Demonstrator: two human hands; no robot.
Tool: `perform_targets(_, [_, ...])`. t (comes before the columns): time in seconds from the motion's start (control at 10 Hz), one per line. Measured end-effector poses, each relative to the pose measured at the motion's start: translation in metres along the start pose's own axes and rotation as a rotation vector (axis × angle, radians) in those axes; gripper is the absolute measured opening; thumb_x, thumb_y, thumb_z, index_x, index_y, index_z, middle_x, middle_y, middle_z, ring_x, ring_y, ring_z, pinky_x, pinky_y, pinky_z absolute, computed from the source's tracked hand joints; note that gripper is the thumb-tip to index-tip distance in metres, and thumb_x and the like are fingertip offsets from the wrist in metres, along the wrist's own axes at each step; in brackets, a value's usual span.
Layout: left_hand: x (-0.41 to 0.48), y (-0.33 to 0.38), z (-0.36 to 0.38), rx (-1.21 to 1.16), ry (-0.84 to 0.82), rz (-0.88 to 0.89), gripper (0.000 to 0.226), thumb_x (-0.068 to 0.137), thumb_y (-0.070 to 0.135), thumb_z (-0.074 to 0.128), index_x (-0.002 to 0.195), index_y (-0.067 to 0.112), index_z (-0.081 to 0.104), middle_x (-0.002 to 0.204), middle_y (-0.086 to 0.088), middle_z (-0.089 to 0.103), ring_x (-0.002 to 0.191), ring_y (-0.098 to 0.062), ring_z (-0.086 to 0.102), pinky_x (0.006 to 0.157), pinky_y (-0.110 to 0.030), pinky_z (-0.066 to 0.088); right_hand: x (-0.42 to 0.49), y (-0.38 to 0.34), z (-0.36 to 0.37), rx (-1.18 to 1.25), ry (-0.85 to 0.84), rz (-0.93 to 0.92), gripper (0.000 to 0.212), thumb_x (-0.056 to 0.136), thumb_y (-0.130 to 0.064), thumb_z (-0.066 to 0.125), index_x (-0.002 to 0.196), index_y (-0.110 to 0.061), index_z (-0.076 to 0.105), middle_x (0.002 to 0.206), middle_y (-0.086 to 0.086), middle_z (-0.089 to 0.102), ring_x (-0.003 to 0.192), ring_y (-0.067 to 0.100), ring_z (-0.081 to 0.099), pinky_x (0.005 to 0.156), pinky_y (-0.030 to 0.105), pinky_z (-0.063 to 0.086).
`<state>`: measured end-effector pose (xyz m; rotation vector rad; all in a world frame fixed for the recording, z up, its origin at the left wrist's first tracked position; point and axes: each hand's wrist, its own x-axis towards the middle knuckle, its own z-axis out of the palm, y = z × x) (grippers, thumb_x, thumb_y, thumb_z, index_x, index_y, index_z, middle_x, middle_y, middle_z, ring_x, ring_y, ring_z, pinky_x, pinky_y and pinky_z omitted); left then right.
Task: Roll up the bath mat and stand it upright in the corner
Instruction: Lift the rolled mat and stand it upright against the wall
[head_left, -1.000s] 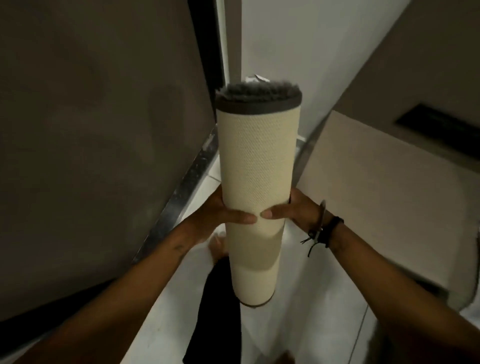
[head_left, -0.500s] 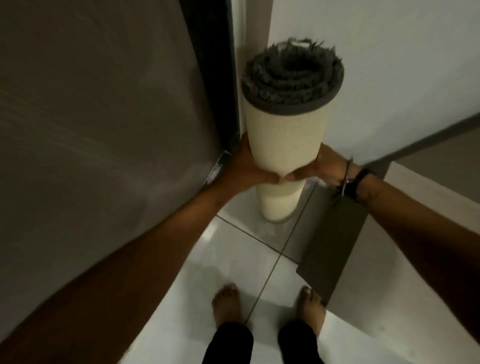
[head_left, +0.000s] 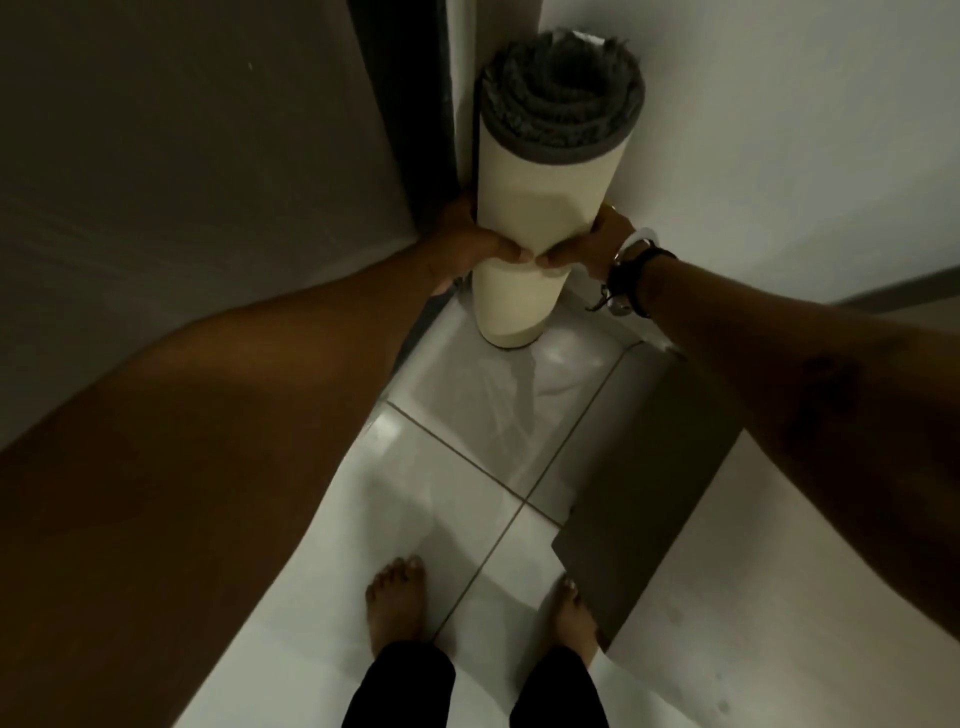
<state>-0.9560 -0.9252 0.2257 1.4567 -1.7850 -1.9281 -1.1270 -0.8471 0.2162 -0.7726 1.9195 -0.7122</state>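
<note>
The rolled bath mat (head_left: 545, 192) stands upright in the corner, cream backing outside and grey pile showing as a spiral at its top end. Its lower end rests on the white floor tile (head_left: 467, 384). My left hand (head_left: 467, 244) wraps the roll from the left and my right hand (head_left: 587, 244) from the right, thumbs nearly meeting at the front about two thirds down. A dark bracelet and a band sit on my right wrist.
A dark door or panel (head_left: 182, 156) with a black edge strip fills the left side. A white wall (head_left: 779, 130) stands behind and to the right of the roll. A grey raised step (head_left: 649, 493) juts in from the right. My bare feet (head_left: 395, 603) stand on the tiles below.
The roll has been carried forward from mid-air and lowered into the corner, its bottom now on the floor. Both hands stayed clasped around it.
</note>
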Motion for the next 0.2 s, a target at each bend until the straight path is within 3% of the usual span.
perform_targets(0.1, [-0.01,0.005,0.001,-0.046,0.062,-0.056,0.095,0.068,-0.002,0.088,0.149,0.008,0.039,0.153,-0.013,0.047,0.139,-0.032,0.045,0.113,-0.053,0.042,-0.009,-0.007,-0.004,-0.097,0.046,0.097,0.094,0.062,-0.024,0.09,0.141,-0.01,0.041,0.146,0.012,0.048,0.131,0.033,0.045,0.103,0.04,0.041])
perform_targets(0.2, [-0.032,0.009,0.007,-0.062,0.1,-0.065,0.086,0.072,0.0,0.086,0.146,0.005,0.043,0.151,-0.016,0.048,0.138,-0.034,0.046,0.113,-0.053,0.042,-0.027,-0.017,-0.006,-0.217,0.035,0.158,0.099,0.066,-0.037,0.087,0.145,-0.008,0.035,0.151,0.014,0.041,0.135,0.035,0.041,0.11,0.045,0.036])
